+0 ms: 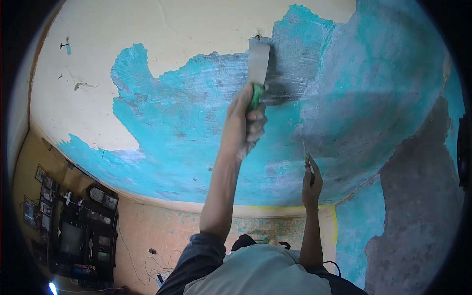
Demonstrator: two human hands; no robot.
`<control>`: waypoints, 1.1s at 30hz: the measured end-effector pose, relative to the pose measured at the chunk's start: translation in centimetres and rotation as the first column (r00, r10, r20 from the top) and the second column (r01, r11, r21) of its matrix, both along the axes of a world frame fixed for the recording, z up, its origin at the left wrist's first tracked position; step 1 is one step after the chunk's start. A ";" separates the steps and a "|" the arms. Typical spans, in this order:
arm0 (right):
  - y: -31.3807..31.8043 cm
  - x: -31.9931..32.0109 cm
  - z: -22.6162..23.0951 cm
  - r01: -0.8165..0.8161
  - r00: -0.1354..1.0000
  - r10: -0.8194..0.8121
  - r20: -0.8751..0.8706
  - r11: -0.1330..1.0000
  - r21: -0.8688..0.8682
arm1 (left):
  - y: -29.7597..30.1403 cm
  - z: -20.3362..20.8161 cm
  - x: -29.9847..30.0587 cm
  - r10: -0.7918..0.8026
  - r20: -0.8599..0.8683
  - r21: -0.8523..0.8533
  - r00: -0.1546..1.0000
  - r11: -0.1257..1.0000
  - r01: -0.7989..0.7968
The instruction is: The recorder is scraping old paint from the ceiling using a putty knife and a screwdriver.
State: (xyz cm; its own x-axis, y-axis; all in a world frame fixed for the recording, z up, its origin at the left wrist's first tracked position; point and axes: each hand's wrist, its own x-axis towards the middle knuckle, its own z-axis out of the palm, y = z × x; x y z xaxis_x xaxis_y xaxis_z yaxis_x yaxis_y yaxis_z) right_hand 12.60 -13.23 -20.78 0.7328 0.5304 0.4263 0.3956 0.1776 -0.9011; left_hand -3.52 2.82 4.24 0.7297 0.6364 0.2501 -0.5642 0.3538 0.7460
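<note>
My left hand is raised and closed around the green handle of a paint scraper. The wide metal blade points up and lies against or just before the wall, its tip near the ragged edge of the cream paint. Lower and to the right, my right hand is closed on a thin tool with a narrow, pointed end, seen edge-on; its exact kind does not show. Turquoise paint with grey scraped patches covers the wall between and around both hands.
Nails stick out of the wall at upper left. A dark cabinet with a television stands at lower left. Loose cables and paint flakes lie on the floor. Bare grey plaster shows at right.
</note>
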 end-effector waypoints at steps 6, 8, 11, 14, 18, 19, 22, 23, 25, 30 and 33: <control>-0.4 0.1 0.3 -0.009 1.000 0.009 -0.002 1.000 -0.006 | -0.7 -1.5 -0.2 0.002 -0.013 -0.071 1.000 0.997 -0.003; -0.3 0.2 0.4 -0.017 1.000 0.017 0.000 1.000 -0.010 | -0.7 -1.7 -0.3 0.024 -0.026 -0.056 0.999 0.998 -0.026; -0.2 0.4 0.3 0.022 1.000 -0.022 0.017 1.000 0.002 | -0.1 0.1 -0.1 0.059 -0.018 -0.044 0.998 0.997 -0.060; -0.6 0.5 0.2 -0.001 1.000 0.001 0.001 1.000 0.010 | 0.0 0.5 0.0 0.013 0.021 0.046 1.000 0.999 -0.014; -0.3 0.7 0.0 0.016 1.000 -0.016 0.010 1.000 -0.007 | -1.2 -2.1 0.2 0.032 0.002 -0.073 0.999 0.997 -0.032; -0.2 0.7 0.1 0.013 1.000 -0.013 0.018 1.000 -0.004 | -0.6 -1.8 0.2 0.033 0.003 -0.069 0.999 0.997 -0.033; -0.4 0.5 0.4 -0.008 1.000 0.008 0.001 1.000 -0.002 | 0.5 0.5 0.1 -0.007 0.066 0.044 0.998 0.999 0.004; -0.3 0.6 0.3 -0.008 1.000 0.008 0.000 1.000 -0.002 | 0.3 0.4 0.2 -0.006 0.065 0.045 0.998 0.999 0.004; 0.0 0.7 -0.2 0.015 0.999 -0.016 0.032 0.998 0.053 | -0.7 -0.6 0.6 0.070 0.004 -0.053 0.998 0.996 -0.070; 0.0 0.9 -0.6 -0.003 1.000 0.002 0.001 1.000 0.016 | -0.5 -1.4 0.0 0.072 0.003 -0.056 0.997 0.996 -0.072; 0.0 0.4 0.1 -0.018 0.999 0.018 -0.035 1.000 0.016 | -0.2 -1.4 -0.4 0.076 -0.012 -0.037 0.997 0.996 -0.076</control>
State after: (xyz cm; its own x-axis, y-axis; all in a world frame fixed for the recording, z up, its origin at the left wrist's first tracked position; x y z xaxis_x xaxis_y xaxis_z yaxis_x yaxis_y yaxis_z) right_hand 12.95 -13.19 -20.63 0.7381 0.5369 0.4086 0.3600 0.1988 -0.9115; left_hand -3.90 2.66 2.88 0.6813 0.6989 0.2175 -0.5827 0.3381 0.7390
